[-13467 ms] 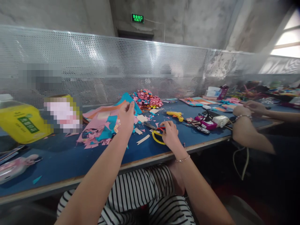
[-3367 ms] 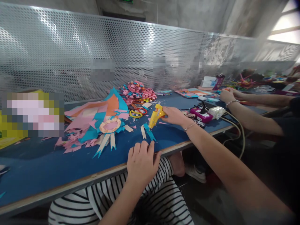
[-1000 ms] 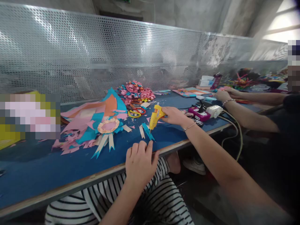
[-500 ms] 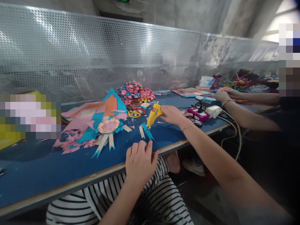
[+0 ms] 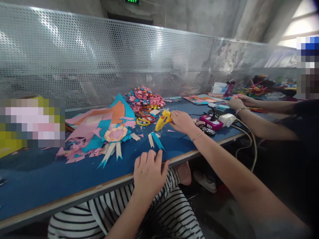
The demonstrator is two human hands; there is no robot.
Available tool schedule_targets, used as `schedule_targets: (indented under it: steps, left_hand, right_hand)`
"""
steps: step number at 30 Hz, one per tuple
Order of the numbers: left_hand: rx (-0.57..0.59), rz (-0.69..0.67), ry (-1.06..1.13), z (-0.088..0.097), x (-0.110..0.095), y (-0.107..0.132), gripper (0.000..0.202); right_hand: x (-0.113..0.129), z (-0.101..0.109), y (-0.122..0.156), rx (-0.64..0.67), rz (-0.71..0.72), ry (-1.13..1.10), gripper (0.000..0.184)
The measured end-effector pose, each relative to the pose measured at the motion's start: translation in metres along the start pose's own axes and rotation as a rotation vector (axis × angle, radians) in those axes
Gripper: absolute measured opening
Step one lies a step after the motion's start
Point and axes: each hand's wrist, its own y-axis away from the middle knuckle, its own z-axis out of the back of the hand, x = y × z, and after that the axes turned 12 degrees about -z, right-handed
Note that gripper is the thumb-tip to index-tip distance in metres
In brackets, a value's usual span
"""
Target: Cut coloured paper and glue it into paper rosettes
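My right hand (image 5: 183,121) is wrapped round the handle of a yellow hot glue gun (image 5: 162,120), whose nozzle points down and to the left. Just below the nozzle, a blue paper strip (image 5: 158,141) and a cream paper strip (image 5: 151,140) lie on the table, notched at their ends. My left hand (image 5: 150,168) rests on the table's front edge, fingers stretched out and holding nothing. To its left lies a paper rosette (image 5: 115,133) with a ruffled cream ring, a pink centre and cream-and-blue tails.
Coloured paper sheets and pink scraps (image 5: 82,141) spread left, before a pile of paper rosettes (image 5: 144,98). Scissors (image 5: 143,121) lie near the gun. A purple power strip (image 5: 211,122) with cables sits right. Beyond it, a co-worker's hands (image 5: 236,103) work. A perforated metal screen (image 5: 149,59) stands behind.
The glue gun has lifted and tilted slightly, so its nozzle sits a little farther from the blue strip. My left hand stays on the edge.
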Motion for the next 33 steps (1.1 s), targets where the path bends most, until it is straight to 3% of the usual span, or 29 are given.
schedule_targets:
  steps: [2, 8, 11, 14, 17, 20, 23, 25, 29, 33]
  left_hand:
    - [0.007, -0.003, 0.003, 0.001, 0.000, 0.000, 0.036]
    - [0.016, -0.003, 0.000, 0.002, 0.000, 0.000, 0.036]
    - [0.010, -0.003, 0.002, 0.002, 0.000, 0.000, 0.037]
    - [0.010, 0.002, 0.004, 0.002, 0.000, 0.000, 0.036]
    - [0.012, 0.014, 0.009, 0.002, 0.000, 0.000, 0.035]
    - [0.009, 0.023, 0.011, 0.001, 0.000, 0.000, 0.035]
    - [0.008, 0.017, 0.008, 0.002, 0.000, 0.001, 0.036]
    - [0.011, 0.013, 0.007, 0.003, 0.000, 0.001, 0.036]
    - [0.024, 0.013, 0.017, 0.005, -0.001, 0.002, 0.037]
    - [0.022, 0.011, 0.019, 0.004, -0.001, 0.002, 0.037]
  right_hand:
    - [-0.001, -0.001, -0.001, -0.027, -0.098, -0.022, 0.028]
    - [-0.019, -0.022, -0.009, -0.008, -0.619, -0.265, 0.051]
    - [-0.033, -0.036, -0.012, 0.027, -0.730, -0.293, 0.049]
    - [-0.038, -0.041, -0.012, 0.055, -0.753, -0.242, 0.045]
    - [-0.027, -0.031, -0.011, 0.065, -0.598, -0.137, 0.034]
    - [0.000, -0.009, -0.021, 0.078, -0.290, -0.214, 0.019]
    - [0.033, 0.014, -0.039, 0.299, 0.091, -0.443, 0.018]
    - [0.052, 0.022, -0.053, 0.454, 0.239, -0.512, 0.018]
    - [0.073, 0.018, -0.073, 0.769, 0.255, -0.466, 0.020]
    - [0.081, 0.007, -0.084, 0.931, 0.221, -0.389, 0.023]
